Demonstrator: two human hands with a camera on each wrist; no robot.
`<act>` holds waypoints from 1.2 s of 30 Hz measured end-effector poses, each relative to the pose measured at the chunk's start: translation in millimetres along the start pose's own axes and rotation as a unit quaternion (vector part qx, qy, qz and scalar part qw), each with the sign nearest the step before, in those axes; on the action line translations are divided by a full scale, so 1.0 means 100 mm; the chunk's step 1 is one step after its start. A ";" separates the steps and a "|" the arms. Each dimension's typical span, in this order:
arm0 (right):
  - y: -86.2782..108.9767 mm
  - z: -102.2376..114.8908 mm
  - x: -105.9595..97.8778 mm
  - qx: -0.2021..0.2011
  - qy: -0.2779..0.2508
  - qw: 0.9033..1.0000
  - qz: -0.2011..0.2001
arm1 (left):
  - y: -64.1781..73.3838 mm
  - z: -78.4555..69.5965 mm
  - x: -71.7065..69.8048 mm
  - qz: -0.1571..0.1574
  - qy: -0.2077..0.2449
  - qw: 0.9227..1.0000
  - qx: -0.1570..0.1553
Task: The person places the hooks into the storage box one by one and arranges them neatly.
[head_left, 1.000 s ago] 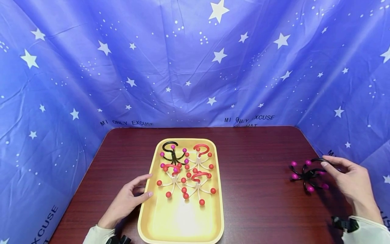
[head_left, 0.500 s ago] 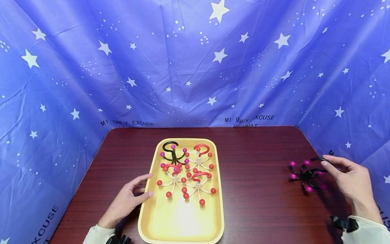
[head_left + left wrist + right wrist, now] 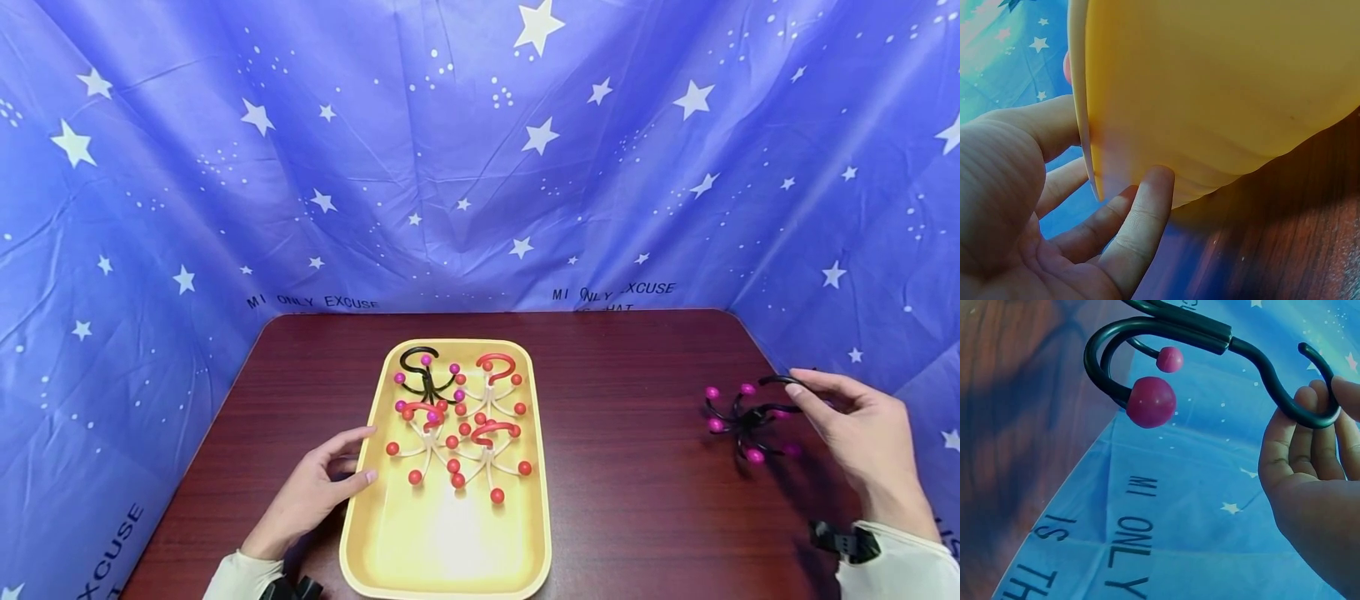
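Note:
My left hand (image 3: 306,493) holds the left side of a yellow tray (image 3: 442,546); in the left wrist view, fingers (image 3: 1150,212) press against its outer wall. At the far right, my right hand (image 3: 866,446) grips the hooked handle of a black claw massager (image 3: 750,421) tipped with magenta balls. Fingers curl around that hook (image 3: 1310,419) in the right wrist view, with the prongs hanging away from the hand. Inside the tray lie another black massager (image 3: 428,388) and three white ones with red hooks and balls, including the nearest white massager (image 3: 488,457).
The dark red-brown table (image 3: 630,467) carries the tray left of its middle. A blue star-printed cloth (image 3: 480,167) hangs at the back and both sides, close to the right hand.
My right hand has shifted slightly away and to the left, carrying the black massager with it. The left hand and the tray stay in place.

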State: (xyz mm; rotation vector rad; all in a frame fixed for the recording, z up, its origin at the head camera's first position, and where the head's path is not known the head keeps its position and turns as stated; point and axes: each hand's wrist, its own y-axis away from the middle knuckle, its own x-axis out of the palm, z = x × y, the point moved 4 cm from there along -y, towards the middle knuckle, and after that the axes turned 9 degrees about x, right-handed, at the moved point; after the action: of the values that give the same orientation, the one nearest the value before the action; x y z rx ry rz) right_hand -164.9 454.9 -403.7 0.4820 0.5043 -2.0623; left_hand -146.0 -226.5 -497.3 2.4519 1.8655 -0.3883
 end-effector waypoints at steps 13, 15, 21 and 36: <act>0.08 0.28 0.10 -0.035 -0.034 0.999 0.004 | 0.00 -0.02 0.00 0.000 -0.001 1.000 -0.009; 0.09 0.33 0.11 -0.040 -0.037 0.998 0.006 | 0.00 -0.02 0.00 -0.001 -0.003 1.000 -0.007; 0.13 0.48 0.14 -0.048 -0.057 0.997 0.015 | -0.01 -0.01 0.00 -0.001 -0.006 1.000 -0.005; 0.32 0.88 0.23 -0.077 -0.066 0.994 0.040 | -0.01 0.00 -0.01 0.004 -0.008 1.000 0.001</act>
State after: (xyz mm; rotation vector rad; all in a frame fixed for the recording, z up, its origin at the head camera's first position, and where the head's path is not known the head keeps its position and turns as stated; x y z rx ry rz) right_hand -160.8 376.9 -347.3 0.2676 0.5503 -1.9464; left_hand -147.6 -227.3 -496.6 2.4493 1.8493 -0.4079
